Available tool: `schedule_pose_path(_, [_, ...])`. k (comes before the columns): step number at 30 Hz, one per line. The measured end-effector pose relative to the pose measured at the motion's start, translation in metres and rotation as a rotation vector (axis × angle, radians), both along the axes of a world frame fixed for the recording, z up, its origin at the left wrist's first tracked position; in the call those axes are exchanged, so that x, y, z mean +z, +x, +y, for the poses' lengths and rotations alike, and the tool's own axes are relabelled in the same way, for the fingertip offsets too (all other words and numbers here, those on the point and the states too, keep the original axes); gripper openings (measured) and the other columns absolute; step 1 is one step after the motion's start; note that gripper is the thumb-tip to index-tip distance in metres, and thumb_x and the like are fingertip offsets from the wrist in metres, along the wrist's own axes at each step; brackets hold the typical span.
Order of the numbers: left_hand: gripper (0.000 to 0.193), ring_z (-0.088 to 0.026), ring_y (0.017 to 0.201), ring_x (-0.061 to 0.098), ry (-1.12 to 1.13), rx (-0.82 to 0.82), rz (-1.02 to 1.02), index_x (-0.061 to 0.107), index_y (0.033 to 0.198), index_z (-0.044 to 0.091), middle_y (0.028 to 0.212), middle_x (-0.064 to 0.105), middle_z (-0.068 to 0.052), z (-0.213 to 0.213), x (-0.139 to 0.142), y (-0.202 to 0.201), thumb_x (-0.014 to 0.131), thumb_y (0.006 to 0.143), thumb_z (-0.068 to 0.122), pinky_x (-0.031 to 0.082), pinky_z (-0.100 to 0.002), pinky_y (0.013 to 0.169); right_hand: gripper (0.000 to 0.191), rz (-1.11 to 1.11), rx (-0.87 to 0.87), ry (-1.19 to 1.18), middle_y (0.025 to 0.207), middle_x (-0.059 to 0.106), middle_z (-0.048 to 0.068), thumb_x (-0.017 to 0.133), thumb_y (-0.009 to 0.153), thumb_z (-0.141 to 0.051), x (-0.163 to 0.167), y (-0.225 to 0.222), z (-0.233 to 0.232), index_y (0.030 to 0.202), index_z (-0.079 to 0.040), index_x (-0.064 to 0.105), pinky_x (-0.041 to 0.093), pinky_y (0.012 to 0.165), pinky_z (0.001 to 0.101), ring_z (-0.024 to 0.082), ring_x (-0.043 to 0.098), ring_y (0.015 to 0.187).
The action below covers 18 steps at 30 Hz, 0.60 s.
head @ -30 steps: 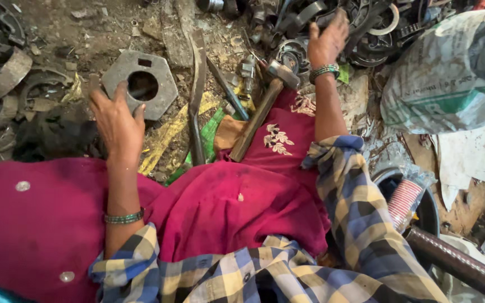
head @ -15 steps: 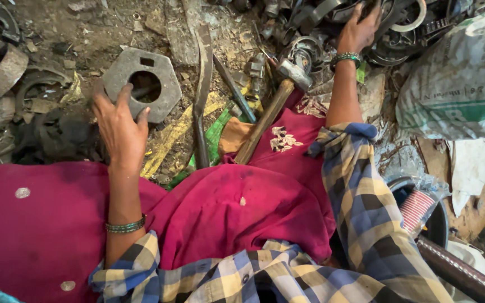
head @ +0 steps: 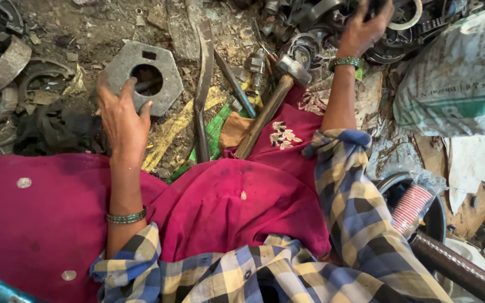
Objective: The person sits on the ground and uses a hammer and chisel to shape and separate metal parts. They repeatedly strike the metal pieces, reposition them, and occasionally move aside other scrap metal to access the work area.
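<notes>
My left hand [head: 122,120] rests flat, fingers spread and clamped on nothing, fingertips touching the near edge of a grey hexagonal metal plate [head: 141,76] with a round hole in its middle. The plate lies on the dirt floor [head: 102,28] just ahead of that hand. To its left are curved rusty ring pieces [head: 1,62]; a dark rag [head: 57,132] lies just beside the wrist.

My right hand [head: 366,28] is stretched far forward into a heap of metal rings and bearings [head: 321,22]. Its fingers curl down among the parts. I cannot tell whether they are closed on a piece, since the heap hides the fingertips. A green bangle [head: 346,62] sits on that wrist.

Between the two hands, nearer the right forearm, a hammer [head: 270,101] lies with its wooden handle slanting toward my lap and its steel head pointing at the heap. Neither hand touches it. A long curved iron bar [head: 202,84] and a thin dark rod [head: 236,84] lie left of the hammer, apart from both hands.

Right of the right arm: a large woven sack [head: 461,78]. Below my right elbow: a dark tub [head: 433,219] holding a ribbed pink cup [head: 411,207].
</notes>
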<state>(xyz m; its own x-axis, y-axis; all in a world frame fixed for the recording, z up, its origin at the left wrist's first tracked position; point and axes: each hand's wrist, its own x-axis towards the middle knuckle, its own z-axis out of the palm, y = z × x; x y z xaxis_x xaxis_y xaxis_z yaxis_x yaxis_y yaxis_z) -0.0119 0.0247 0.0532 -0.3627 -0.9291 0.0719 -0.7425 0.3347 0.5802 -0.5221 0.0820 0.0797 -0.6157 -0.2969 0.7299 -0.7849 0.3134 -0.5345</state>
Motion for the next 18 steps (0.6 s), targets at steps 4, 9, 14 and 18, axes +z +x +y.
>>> schedule_pose_path(4, [0.058,-0.047,0.142,0.043,0.007,-0.005,0.014,0.067,0.137,0.001,0.156,0.037,-0.028,-0.001,-0.001,-0.003,0.09,0.084,0.012,0.039,-0.051,0.115,0.048,-0.286,0.27,-0.3,0.129,0.072,0.018,0.08,0.099,-0.022,0.006,0.003,0.007,0.136,0.001,0.058,0.06,0.104,0.0402,0.029,0.073,0.113])
schedule_pose_path(9, [0.053,-0.048,0.139,0.047,-0.059,-0.05,0.094,0.068,0.134,0.002,0.154,0.041,-0.03,-0.005,-0.001,-0.012,0.087,0.086,0.009,0.041,-0.048,0.114,0.031,-0.925,0.356,-0.461,0.106,0.077,0.013,0.078,0.094,-0.015,0.008,0.029,0.012,0.118,0.002,0.07,0.064,0.079,0.0327,0.019,0.073,0.089])
schedule_pose_path(14, [0.05,-0.045,0.136,0.052,-0.077,-0.148,0.219,0.068,0.135,0.005,0.15,0.051,-0.025,-0.006,-0.001,-0.028,0.086,0.089,0.014,0.043,-0.048,0.114,0.023,-1.191,0.748,-0.389,0.104,0.074,0.008,0.072,0.103,-0.012,-0.003,0.086,0.016,0.122,0.002,0.071,0.062,0.077,0.0301,0.015,0.071,0.086])
schedule_pose_path(18, [0.055,-0.043,0.134,0.055,-0.026,-0.229,0.325,0.065,0.136,0.006,0.147,0.053,-0.021,0.002,0.006,-0.047,0.086,0.09,0.026,0.046,-0.047,0.112,0.027,-1.274,0.953,-0.221,0.111,0.074,0.007,0.066,0.107,-0.011,-0.007,0.132,0.017,0.131,0.001,0.066,0.064,0.084,0.0299,0.014,0.072,0.092])
